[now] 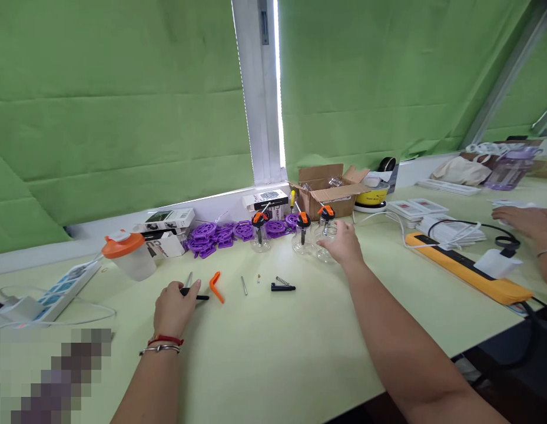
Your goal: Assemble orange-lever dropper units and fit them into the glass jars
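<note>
My right hand [347, 242] reaches to the back of the table, its fingers wrapped round the side of a clear glass jar [325, 252] with a black and orange top. Two similar jars, a middle jar [303, 240] and a left jar [260, 242], stand upright beside it. At the left, my left hand [173, 306] rests low, fingers closed on a black plastic part [201, 297]; a thin metal piece [189, 279] shows by its fingertips. To its right lie a bent orange lever [215, 287], a metal rod [244, 285], a black tube-like part [282, 288] and a spring [282, 281].
Purple plastic frames [224, 235] lie along the wall, near an open cardboard box [332, 200]. An orange-lidded shaker [134, 259] and a white power strip [63, 294] are left. At right, an orange power strip [467, 268] lies before another person's hand [524, 224].
</note>
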The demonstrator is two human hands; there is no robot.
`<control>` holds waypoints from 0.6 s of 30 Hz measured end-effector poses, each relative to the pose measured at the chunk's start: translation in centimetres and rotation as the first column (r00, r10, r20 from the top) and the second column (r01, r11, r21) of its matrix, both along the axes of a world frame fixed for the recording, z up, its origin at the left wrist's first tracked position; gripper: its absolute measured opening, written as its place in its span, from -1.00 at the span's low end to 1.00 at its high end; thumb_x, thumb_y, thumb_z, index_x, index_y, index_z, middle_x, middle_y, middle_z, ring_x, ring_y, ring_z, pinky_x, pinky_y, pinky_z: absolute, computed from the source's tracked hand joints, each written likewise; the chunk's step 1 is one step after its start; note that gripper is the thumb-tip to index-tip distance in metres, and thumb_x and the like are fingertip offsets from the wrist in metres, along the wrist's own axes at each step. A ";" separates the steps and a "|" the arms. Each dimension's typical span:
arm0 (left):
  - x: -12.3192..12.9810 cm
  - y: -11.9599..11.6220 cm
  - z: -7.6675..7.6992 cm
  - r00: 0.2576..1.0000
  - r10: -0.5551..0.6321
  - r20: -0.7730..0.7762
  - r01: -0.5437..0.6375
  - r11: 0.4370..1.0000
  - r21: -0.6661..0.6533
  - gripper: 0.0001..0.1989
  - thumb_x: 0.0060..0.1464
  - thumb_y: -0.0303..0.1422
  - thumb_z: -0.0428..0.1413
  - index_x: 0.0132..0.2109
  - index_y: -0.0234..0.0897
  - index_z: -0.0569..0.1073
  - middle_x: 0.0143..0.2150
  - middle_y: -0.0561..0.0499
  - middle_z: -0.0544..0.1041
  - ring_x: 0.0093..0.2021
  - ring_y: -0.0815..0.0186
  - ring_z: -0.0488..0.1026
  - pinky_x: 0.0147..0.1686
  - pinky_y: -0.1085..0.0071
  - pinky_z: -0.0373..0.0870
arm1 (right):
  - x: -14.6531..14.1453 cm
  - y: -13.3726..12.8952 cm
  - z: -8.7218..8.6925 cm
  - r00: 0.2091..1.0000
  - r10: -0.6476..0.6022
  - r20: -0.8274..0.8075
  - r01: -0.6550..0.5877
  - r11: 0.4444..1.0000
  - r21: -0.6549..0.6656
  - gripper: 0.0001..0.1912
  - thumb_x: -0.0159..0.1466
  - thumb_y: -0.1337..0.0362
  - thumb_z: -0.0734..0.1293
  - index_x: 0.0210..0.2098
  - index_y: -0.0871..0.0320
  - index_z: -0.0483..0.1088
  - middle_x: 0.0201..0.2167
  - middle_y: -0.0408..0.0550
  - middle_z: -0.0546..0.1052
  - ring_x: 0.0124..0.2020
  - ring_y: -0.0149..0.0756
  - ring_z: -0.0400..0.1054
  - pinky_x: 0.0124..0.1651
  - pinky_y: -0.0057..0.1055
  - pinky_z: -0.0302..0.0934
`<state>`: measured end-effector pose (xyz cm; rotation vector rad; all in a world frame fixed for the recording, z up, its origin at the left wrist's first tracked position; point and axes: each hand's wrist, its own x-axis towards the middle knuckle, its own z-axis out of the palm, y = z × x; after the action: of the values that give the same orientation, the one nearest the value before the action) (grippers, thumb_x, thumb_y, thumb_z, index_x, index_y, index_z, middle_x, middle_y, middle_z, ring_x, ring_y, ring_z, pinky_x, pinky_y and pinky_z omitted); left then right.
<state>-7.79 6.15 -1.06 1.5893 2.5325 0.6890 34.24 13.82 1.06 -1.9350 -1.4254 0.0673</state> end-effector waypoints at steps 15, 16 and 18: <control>1.4 -0.5 0.9 0.987 -0.003 -0.161 0.046 0.964 0.263 -0.44 0.03 -0.02 -0.07 -0.07 -0.47 0.37 -0.07 -0.33 0.45 0.03 -0.06 0.32 0.06 0.11 0.18 | -6.0 -2.6 1.3 0.814 0.577 0.066 -0.581 0.809 0.092 -0.71 0.12 0.14 0.37 -0.20 0.14 0.40 -0.17 0.02 0.43 -0.16 -0.19 0.31 -0.08 -0.26 0.20; 1.6 -0.6 1.0 0.987 -0.004 -0.161 0.051 0.957 0.286 -0.45 0.04 -0.03 -0.07 -0.08 -0.46 0.36 -0.07 -0.33 0.45 0.03 -0.05 0.32 0.06 0.10 0.18 | -7.1 -2.5 0.8 0.783 0.620 0.055 -0.622 0.777 0.094 -0.71 0.14 0.18 0.36 -0.16 0.14 0.39 -0.12 0.04 0.42 -0.13 -0.18 0.31 -0.07 -0.24 0.19; 2.1 -0.7 1.2 0.987 -0.018 -0.162 0.073 0.937 0.341 -0.49 0.05 -0.05 -0.07 -0.09 -0.44 0.36 -0.08 -0.31 0.45 0.02 -0.04 0.32 0.06 0.10 0.18 | -9.3 -2.0 -0.2 0.729 0.685 -0.013 -0.680 0.726 0.103 -0.62 0.15 0.24 0.34 -0.03 0.15 0.33 -0.03 0.08 0.40 -0.05 -0.17 0.29 -0.02 -0.23 0.19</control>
<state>-5.69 5.43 0.11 1.8699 2.5808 1.0984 24.97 11.82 0.90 -1.2213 -2.0023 0.3848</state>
